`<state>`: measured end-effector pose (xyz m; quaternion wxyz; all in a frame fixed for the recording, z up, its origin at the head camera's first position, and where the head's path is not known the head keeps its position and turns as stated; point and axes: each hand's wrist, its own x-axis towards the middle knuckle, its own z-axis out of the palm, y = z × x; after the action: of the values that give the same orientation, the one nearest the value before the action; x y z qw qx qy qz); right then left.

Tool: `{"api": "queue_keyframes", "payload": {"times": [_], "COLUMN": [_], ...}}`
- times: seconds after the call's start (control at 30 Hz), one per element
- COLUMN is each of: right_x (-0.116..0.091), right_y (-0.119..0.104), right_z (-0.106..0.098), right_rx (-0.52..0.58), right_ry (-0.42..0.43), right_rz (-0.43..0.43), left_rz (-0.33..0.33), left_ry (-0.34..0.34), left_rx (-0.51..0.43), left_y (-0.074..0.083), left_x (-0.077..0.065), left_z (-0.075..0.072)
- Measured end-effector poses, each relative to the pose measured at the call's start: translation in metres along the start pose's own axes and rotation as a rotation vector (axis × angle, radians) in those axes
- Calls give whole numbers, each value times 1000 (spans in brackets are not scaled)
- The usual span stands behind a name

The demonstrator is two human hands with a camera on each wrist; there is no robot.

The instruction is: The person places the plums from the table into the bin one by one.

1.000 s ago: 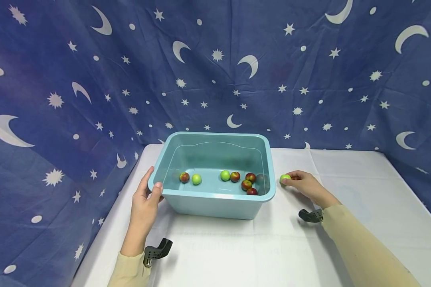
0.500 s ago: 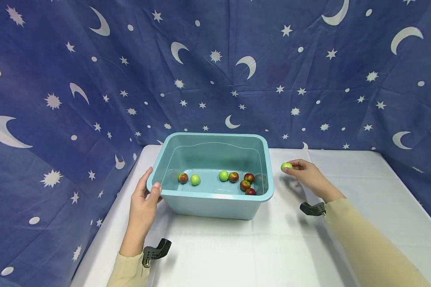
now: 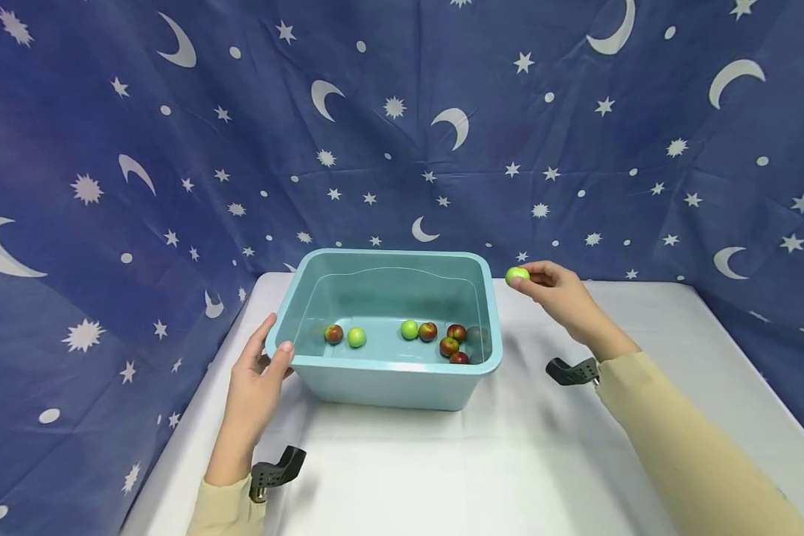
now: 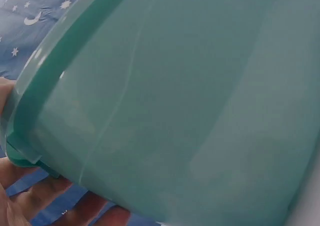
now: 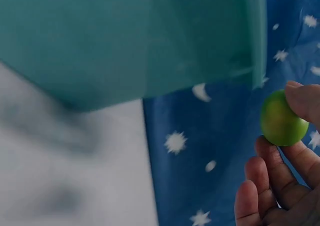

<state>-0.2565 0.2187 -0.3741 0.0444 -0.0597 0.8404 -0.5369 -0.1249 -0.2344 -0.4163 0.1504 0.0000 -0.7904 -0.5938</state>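
Note:
A light blue plastic bin (image 3: 388, 387) stands on the white table. My left hand (image 3: 251, 394) grips its front left corner, thumb over the rim and fingers around the outside; the left wrist view shows the fingers (image 4: 82, 206) against the bin wall. Between thumb and fingertips my right hand (image 3: 568, 301) pinches a small green apple (image 3: 517, 276), held in the air just right of the bin's rim. Up close in the right wrist view, the apple (image 5: 283, 118) is round and smooth. Inside the bin lie two green apples (image 3: 409, 330) and several red ones (image 3: 450, 347).
White cloth covers the table (image 3: 402, 469). A dark blue curtain (image 3: 375, 126) with white moons and stars hangs behind it and to the left. Each wrist carries a black camera mount (image 3: 278, 469).
My right hand has lifted the green apple off the table and brought it up towards the bin's right rim. The left hand keeps its grip on the bin; the head view has shifted slightly.

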Motion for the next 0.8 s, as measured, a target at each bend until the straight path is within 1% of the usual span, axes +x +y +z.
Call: {"api": "queue_keyframes", "payload": {"times": [0.1, 0.17, 0.27, 0.37, 0.47, 0.6, 0.8], "right_x": [1, 1, 3, 6, 10, 14, 23], "right_y": [-18, -30, -45, -57, -66, -76, -87], "right_z": [2, 3, 7, 14, 22, 33, 50], "right_rx": [-8, -18, -2, 10, 22, 52, 109], "right_ry": [23, 22, -3, -26, -40, -64, -83], "right_rz": [-28, -40, -50, -62, -78, -94, -75], "left_rz": [14, 27, 40, 48, 49, 34, 24], "left_ry": [2, 3, 2, -5, -10, -5, -5], "left_rx": [27, 40, 31, -4, -31, -55, -69], "left_y": [2, 3, 5, 6, 6, 4, 1], "left_x": [0, 0, 0, 0, 0, -2, -3], "left_z": [-2, -3, -3, -4, -4, -2, -1]}}
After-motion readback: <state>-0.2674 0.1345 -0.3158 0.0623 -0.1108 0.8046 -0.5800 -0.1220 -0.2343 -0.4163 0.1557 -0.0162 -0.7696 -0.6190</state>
